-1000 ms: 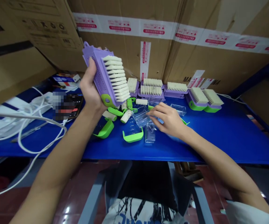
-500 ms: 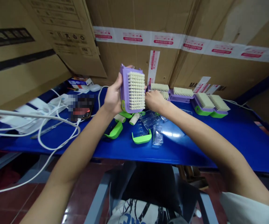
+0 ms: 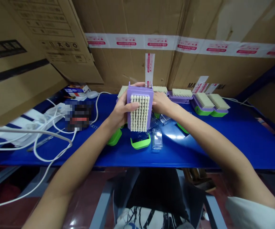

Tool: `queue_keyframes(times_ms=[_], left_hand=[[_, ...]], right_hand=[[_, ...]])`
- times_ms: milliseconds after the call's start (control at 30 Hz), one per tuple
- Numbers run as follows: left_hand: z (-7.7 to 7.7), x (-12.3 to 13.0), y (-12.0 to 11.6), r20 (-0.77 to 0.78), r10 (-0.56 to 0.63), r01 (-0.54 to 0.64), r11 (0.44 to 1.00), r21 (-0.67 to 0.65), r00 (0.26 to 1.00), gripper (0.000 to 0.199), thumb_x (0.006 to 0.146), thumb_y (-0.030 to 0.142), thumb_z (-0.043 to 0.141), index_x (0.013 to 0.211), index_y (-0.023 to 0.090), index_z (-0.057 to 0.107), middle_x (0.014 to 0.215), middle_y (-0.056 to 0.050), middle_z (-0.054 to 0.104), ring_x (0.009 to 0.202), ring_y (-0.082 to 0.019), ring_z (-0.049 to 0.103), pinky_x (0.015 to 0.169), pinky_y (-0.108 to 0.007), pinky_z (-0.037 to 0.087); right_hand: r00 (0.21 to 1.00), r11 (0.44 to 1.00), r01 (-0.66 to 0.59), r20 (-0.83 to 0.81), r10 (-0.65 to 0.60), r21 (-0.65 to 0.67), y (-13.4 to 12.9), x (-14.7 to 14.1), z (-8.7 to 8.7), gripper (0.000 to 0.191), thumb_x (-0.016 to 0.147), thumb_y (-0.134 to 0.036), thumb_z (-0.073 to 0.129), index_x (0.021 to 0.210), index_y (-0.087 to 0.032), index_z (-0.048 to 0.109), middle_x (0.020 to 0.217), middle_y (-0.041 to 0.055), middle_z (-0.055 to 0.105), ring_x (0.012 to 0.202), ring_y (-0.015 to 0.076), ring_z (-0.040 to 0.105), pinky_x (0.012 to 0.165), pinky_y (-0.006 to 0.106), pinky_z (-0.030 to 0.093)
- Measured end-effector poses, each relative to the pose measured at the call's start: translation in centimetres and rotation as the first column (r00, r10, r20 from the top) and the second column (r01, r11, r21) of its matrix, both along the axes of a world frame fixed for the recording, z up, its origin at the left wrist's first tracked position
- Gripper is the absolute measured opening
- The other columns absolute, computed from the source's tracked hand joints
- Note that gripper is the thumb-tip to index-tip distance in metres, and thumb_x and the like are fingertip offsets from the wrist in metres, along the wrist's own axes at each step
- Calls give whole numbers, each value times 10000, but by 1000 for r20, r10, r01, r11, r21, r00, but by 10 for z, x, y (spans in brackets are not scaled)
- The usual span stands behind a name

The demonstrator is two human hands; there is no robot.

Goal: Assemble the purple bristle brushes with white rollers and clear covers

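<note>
A purple scrubbing brush (image 3: 140, 90) with cream bristles is held up over the table, bristles facing me. My left hand (image 3: 121, 109) grips it from the left, thumb lying across the bristles. At its right edge is my right hand (image 3: 161, 102), fingers curled; their tips, and whatever they hold, are hidden behind the brush. Just below lies a bright green U-shaped part (image 3: 140, 145). Clear plastic pieces (image 3: 157, 140) rest to its right. Another green part (image 3: 114, 138) lies beside my left forearm, and one more green part (image 3: 182, 128) is partly covered by my right forearm.
More purple brushes (image 3: 181, 93) line the back of the blue table (image 3: 242, 136), two with green ends (image 3: 202, 111) farther right. White cables (image 3: 44, 127), a power strip (image 3: 36, 122) and a dark, pixelated device (image 3: 81, 115) occupy the left. Cardboard (image 3: 127, 63) walls the back.
The brush has come lower and slightly right, its bristles now facing me squarely. My left thumb has moved onto the bristles. My right hand stays close to its right edge.
</note>
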State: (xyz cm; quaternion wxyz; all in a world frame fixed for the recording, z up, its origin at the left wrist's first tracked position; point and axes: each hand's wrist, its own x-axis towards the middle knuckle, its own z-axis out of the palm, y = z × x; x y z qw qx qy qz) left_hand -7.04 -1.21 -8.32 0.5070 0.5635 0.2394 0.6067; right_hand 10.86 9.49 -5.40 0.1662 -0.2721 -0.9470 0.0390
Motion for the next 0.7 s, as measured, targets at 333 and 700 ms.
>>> queue_keyframes(times_ms=[333, 700], left_hand=[[6, 16, -15, 16, -124, 125, 990, -59, 992, 840, 693, 425, 961, 1415, 345, 541, 1203, -65, 832, 993, -409, 909, 788, -501, 773], [-4, 30, -31, -146, -41, 54, 994, 91, 988, 874, 837, 717, 999, 1467, 318, 543, 1070, -59, 829, 786, -258, 859, 654, -320, 680]], right_hand=[[841, 986, 7, -533, -94, -164, 3, 86, 36, 518, 1057, -712, 691, 1310, -261, 726, 1122, 78, 805, 977, 273, 728, 899, 450, 617], [870, 900, -306, -476, 132, -310, -74, 96, 88, 512, 1046, -718, 795, 1291, -269, 815, 935, 16, 782, 839, 204, 729, 837, 392, 672]])
